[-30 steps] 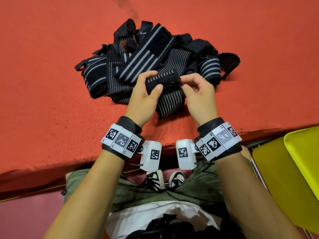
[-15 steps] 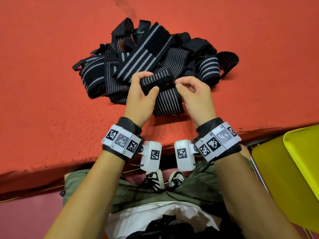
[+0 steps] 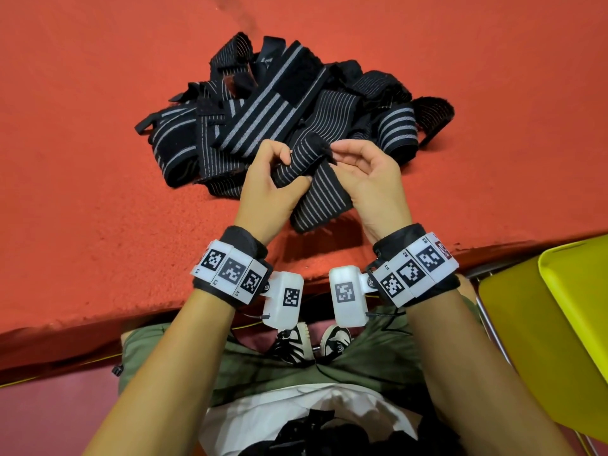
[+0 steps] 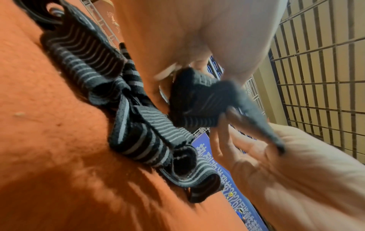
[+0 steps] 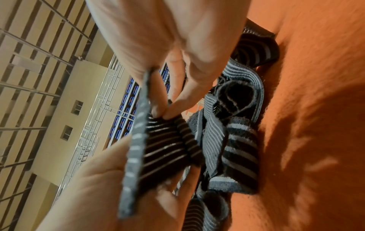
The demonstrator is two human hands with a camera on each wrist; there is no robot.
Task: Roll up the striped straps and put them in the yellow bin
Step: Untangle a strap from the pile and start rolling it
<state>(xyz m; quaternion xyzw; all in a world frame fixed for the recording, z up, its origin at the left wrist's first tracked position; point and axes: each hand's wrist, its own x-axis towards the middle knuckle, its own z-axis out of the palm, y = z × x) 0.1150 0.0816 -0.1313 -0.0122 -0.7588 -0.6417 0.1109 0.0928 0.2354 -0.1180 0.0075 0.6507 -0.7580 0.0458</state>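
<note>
Because a roll must start tight, the left hand (image 3: 269, 189) and right hand (image 3: 371, 179) each pinch the black grey-striped elastic strap (image 3: 316, 192) in curled fingers, above the red felt surface (image 3: 82, 159) beside the strap pile (image 3: 289, 103); the yellow plastic bin (image 3: 559, 324) waits rightward.

A black elastic strap with thin grey stripes (image 3: 316, 185) is lifted at its far end, partly folded over, its near end trailing at 6 o'clock. Behind it at 12 o'clock lies a tangled heap of black grey-striped straps (image 3: 283, 106), unrolled. A glossy yellow plastic bin (image 3: 556, 340) stands at 4 o'clock.
</note>
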